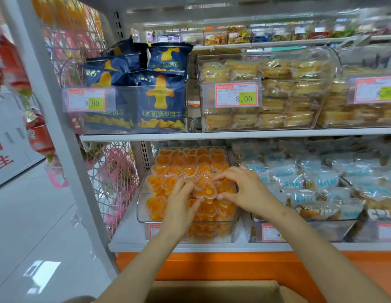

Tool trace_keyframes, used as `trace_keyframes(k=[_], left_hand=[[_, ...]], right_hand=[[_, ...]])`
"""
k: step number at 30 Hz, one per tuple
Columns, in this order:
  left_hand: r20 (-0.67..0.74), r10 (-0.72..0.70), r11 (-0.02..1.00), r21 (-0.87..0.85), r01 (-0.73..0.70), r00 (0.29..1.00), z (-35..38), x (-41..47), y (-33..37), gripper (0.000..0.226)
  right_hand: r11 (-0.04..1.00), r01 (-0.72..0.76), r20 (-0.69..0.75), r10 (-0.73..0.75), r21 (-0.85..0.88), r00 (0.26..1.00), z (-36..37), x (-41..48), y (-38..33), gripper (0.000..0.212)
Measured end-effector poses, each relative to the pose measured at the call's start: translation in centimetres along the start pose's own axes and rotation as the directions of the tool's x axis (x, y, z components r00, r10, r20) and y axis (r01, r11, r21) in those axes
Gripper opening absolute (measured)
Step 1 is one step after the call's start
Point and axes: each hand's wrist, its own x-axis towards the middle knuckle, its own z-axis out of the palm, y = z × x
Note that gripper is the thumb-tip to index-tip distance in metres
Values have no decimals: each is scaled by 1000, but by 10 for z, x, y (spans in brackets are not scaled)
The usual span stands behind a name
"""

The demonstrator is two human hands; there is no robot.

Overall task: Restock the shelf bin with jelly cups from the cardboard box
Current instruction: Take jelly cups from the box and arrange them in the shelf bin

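On lower shelf: clear plastic shelf bin (142, 215) nearly full of orange heart-shaped jelly cups (190, 159).
Brown cardboard box (212, 290) sits below, contents hidden; remaining stock cannot be judged. Left hand (181, 200) and right hand (245, 189) together pinch the held jelly cup (205, 190) atop the pile, not yet released.

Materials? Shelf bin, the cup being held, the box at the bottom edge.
The bin looks like clear rigid plastic, maybe acrylic: it is glossy and the contents show through its walls. The cup looks like thin clear moulded plastic, shiny, with orange jelly visible through it; the lid material is unclear. The box looks like brown cardboard, matte, with a folded flap.
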Motion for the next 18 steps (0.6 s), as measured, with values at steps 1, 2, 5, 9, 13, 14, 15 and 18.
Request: trace_keyframes(k=[1,2,5,9,13,14,15,18], left_hand=[[5,3,999,39,-3,1000,3,0,-1,28],[9,11,997,82,-12,1000,6,0,-2,24],[33,4,982,186,-10,999,10,0,-5,18],[66,-22,979,204,8,998,14,-1,-7,17],[96,-32,971,240,8,995,15,-2,-8,20],[100,-26,968,252,0,995,15,-2,-8,20],[103,-19,965,261,-9,995,15,-2,-8,21],[111,-2,963,268,-27,994,15,-2,-8,28]], right_hand=[[1000,-24,11,24,-9,1000,-4,0,3,40],[999,-36,30,37,-33,999,-5,-1,6,39],[977,37,60,-25,-211,998,-2,-5,10,35],[942,74,96,-45,-326,994,0,-7,11,56],[940,86,97,-57,-331,994,-1,-7,11,49],[939,85,95,-57,-332,994,0,-7,10,45],[936,84,97,-53,-341,994,0,-7,10,44],[930,73,106,-37,-359,994,-1,-7,10,43]])
